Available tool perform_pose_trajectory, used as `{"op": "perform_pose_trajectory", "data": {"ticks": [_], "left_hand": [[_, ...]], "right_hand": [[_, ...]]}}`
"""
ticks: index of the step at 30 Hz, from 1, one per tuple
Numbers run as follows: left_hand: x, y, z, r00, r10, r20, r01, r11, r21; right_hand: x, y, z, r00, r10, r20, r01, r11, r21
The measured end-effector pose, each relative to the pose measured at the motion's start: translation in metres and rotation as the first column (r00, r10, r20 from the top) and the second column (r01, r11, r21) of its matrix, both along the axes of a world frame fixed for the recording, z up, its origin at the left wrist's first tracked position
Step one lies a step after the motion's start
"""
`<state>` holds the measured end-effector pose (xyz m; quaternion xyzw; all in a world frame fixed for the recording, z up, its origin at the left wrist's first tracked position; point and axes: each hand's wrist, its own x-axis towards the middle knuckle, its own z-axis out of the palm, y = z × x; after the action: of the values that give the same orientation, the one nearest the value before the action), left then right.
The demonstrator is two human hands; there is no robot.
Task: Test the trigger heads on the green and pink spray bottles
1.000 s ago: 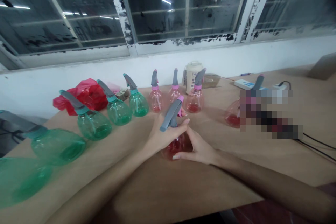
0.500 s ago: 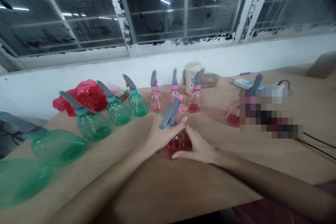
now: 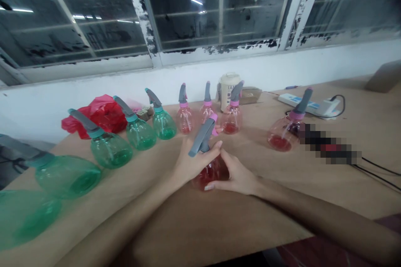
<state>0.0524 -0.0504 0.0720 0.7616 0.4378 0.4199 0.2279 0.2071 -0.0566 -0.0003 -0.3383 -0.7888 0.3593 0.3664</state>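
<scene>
In the middle of the table stands a pink spray bottle (image 3: 209, 175) with a grey trigger head and red liquid inside. My left hand (image 3: 191, 160) wraps round its neck just below the head, thumb toward the right. My right hand (image 3: 239, 175) grips the bottle's body from the right, its thumb in front; the other fingertips are partly hidden. Behind my hands are more pink spray bottles, one (image 3: 231, 120) in front of a cream canister. Another pink spray bottle (image 3: 282, 135) stands off to the right.
Several green spray bottles (image 3: 111, 150) run along the left side. A red plastic bag (image 3: 106, 114) lies behind them. At the back are a cream canister (image 3: 228, 91) and a white power strip (image 3: 308, 104). Black cables (image 3: 380, 173) and a pixelated dark object lie on the right.
Both hands keep their hold on the pink spray bottle and hardly move. The view shifts very slightly. The blurred patch on the right has shrunk, showing the right bottle and the power strip.
</scene>
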Motion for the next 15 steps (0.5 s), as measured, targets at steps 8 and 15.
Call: {"op": "perform_pose_trajectory", "data": {"ticks": [8, 15], "left_hand": [[0.0013, 0.0002, 0.0004, 0.999, -0.015, 0.047, 0.016, 0.999, -0.034], [0.0021, 0.0008, 0.0017, 0.999, 0.018, 0.027, -0.018, 1.0, -0.009]], "right_hand": [[-0.0002, 0.0008, 0.0005, 1.0, 0.016, -0.014, -0.016, 0.999, 0.035], [-0.0005, -0.0001, 0.0021, 0.999, 0.021, -0.033, -0.019, 0.998, 0.055]]}}
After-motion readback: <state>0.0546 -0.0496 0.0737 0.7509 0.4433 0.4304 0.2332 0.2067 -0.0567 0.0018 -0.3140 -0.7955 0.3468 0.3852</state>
